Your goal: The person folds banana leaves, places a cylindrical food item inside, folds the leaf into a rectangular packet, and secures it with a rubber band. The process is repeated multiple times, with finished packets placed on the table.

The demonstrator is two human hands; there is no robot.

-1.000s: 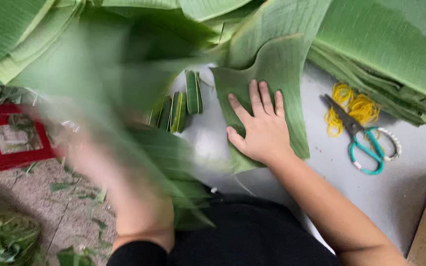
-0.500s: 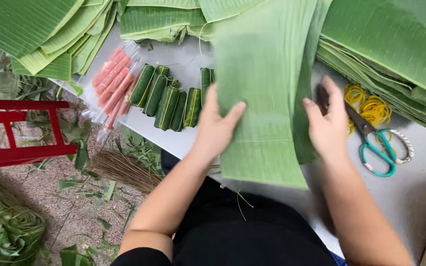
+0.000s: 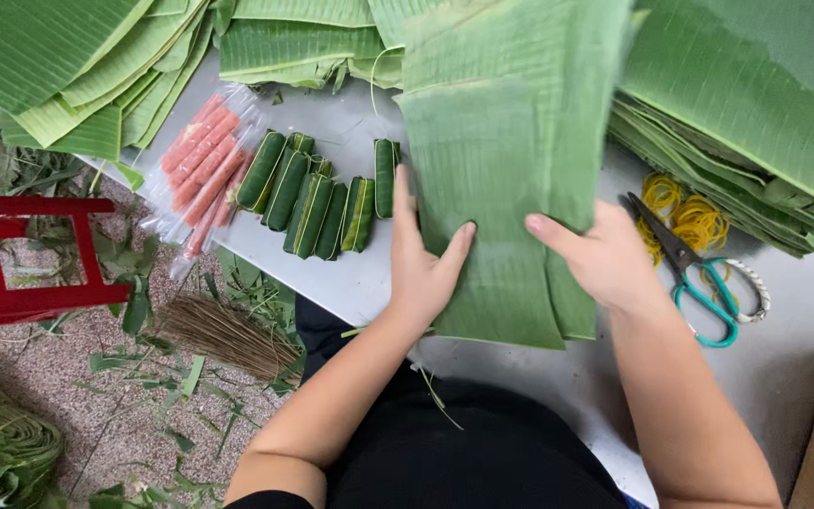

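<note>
**A:** What do the hands have between them?

**B:** A long, ribbed green banana-leaf sheet (image 3: 511,160), laid lengthwise across the grey bench (image 3: 784,377), its near end at the bench's front edge just before the person's body. There looks to be a second sheet under it, showing at the near right corner.

**A:** And the hands themselves?

**B:** The left hand (image 3: 423,259) lies on the leaf's left edge, fingers spread flat, thumb on the leaf. The right hand (image 3: 605,259) sits at the right edge, thumb pressed on top; its fingers are hidden, so I cannot tell whether they curl under. Neither hand is closed tight around anything.

**A:** How would such a leaf handle?

**B:** Light and limp, I'd judge, thin, smooth and a bit slippery. It should tear easily along the ribs. Flat palms at the two long edges seem the safest hold, since pinching one corner would likely split it.

**A:** What lies around it?

**B:** Left of the leaf, a row of small green leaf-wrapped rolls (image 3: 317,193), and beyond them a clear plastic pack of pink sausage sticks (image 3: 202,160) near the bench's left edge. To the right, teal-handled scissors (image 3: 699,278) beside yellow rubber bands (image 3: 685,215). Stacks of more banana leaves (image 3: 756,104) cover the far edge. A red stool (image 3: 30,254) stands on the floor at left.
</note>
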